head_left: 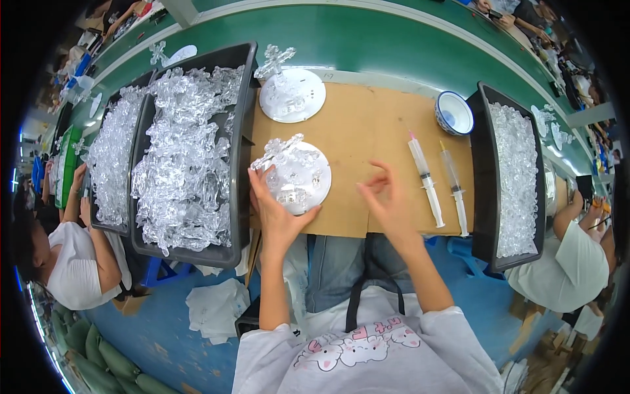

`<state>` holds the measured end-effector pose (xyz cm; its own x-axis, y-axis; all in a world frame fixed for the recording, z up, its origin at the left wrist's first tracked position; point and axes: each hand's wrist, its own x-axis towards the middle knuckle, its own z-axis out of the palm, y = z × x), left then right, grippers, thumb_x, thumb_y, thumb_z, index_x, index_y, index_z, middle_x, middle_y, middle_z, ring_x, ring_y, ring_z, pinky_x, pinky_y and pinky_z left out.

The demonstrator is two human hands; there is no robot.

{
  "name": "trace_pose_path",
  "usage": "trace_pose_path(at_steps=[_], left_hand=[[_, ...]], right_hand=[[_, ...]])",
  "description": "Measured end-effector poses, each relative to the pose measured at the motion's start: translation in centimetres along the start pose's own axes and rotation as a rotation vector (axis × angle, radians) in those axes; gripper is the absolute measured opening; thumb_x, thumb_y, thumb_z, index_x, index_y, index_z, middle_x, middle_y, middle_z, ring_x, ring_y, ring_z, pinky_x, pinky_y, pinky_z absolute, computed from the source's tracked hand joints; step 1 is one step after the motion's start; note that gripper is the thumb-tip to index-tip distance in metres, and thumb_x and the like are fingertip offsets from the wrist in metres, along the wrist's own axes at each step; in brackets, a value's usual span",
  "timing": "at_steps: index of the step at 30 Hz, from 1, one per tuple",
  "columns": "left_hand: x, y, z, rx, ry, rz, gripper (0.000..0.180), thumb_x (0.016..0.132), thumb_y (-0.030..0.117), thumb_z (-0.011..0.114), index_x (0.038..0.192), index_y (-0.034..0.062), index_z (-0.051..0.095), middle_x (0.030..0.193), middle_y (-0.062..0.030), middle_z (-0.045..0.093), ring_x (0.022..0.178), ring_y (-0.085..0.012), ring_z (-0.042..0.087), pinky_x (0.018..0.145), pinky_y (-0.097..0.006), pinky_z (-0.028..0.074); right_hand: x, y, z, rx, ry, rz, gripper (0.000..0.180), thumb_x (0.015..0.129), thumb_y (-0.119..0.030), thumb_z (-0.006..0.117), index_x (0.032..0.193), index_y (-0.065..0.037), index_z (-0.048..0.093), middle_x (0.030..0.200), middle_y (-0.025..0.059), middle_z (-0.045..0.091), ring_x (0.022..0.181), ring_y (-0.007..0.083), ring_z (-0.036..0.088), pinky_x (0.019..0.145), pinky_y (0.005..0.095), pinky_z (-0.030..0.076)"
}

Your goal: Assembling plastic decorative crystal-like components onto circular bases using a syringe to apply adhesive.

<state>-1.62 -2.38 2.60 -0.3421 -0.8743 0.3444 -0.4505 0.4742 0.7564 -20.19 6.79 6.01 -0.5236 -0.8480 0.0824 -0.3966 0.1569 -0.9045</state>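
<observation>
One white disc [323, 165] bearing clear pieces [283, 152], centre frame, is clamped by the left hand [277, 220]; right hand [390, 205], fingers apart, hovers right of centre.

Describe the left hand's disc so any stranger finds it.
Find the brown cardboard; a large dark bin stands along its left edge. Just right of that bin, the white disc sits nearer than a similar disc; only it touches the left hand.
</observation>
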Motion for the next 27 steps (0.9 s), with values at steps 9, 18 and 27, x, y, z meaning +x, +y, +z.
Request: trace_pose_path(at_steps=[9,18,27], left_hand=[[-2.4,1.3,-0.4,0.118,0.027,0.084,0.125,0.053,0.021,0.083,0.137,0.0016,-0.007,0.135,-0.0224,0.024,0.123,-0.0343,0.032,0.104,-0.043,0.025],[-2.9,2.3,-0.9,-0.111,0.062,0.029,0.126,0.053,0.019,0.083,0.137,0.0056,-0.011,0.135,-0.0206,0.025,0.122,-0.0338,0.033,0.102,-0.045,0.028],[-1.9,4.2,-1.9,-0.193,0.060,0.063,0.122,0.054,0.029,0.084,0.136,-0.0041,0.001,0.138,-0.0142,0.011,0.120,-0.0309,0.036,0.099,-0.043,0.035]], right_hand=[[-2.0,2.3,-9.2,-0.594,0.129,-0.208,0.040,0.074,-0.005,0.064,0.113,-0.008,0.055,0.108,0.0127,0.053,0.098,0.0292,0.052,0.084,0.0354,0.042],[-2.6,5.6,-9.9,-0.336,0.193,-0.226,0.029,0.079,0.002,0.058,0.108,-0.004,0.058,0.102,0.0122,0.060,0.089,0.0234,0.058,0.079,0.0286,0.045],[-4.9,-0.7,-14.1,0.000,-0.198,-0.257,0.026,0.061,0.006,0.062,0.086,0.000,0.065,0.092,0.0159,0.066,0.081,0.0209,0.066,0.065,0.0247,0.051]])
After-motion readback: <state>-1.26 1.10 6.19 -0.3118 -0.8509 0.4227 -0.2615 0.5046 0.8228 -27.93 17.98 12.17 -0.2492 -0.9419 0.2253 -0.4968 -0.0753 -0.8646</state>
